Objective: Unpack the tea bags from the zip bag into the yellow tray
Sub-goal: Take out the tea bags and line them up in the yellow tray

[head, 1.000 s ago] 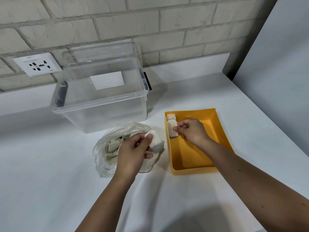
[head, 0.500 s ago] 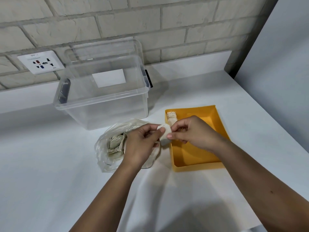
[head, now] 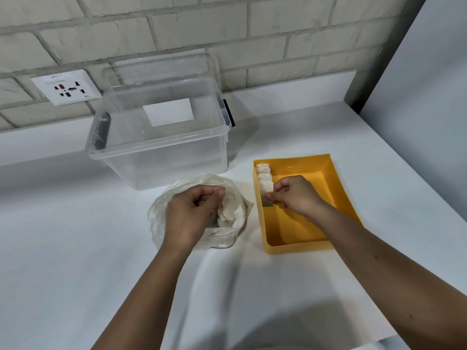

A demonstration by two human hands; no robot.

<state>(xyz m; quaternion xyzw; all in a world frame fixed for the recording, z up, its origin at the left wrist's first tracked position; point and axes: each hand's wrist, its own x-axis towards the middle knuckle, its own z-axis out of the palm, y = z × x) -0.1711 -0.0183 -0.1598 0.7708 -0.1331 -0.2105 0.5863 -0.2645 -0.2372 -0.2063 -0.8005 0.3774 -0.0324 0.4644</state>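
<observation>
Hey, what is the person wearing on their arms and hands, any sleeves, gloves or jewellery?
Nothing shows. The left hand and right hand are gloveless, with no rings visible. The left forearm and right forearm are uncovered to the frame edge: no sleeves, watch or bracelets in view.

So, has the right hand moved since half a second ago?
Yes. The right hand moved rightwards, from the left wall of the yellow plastic tray to inside it.

head view, looking down, close
</observation>
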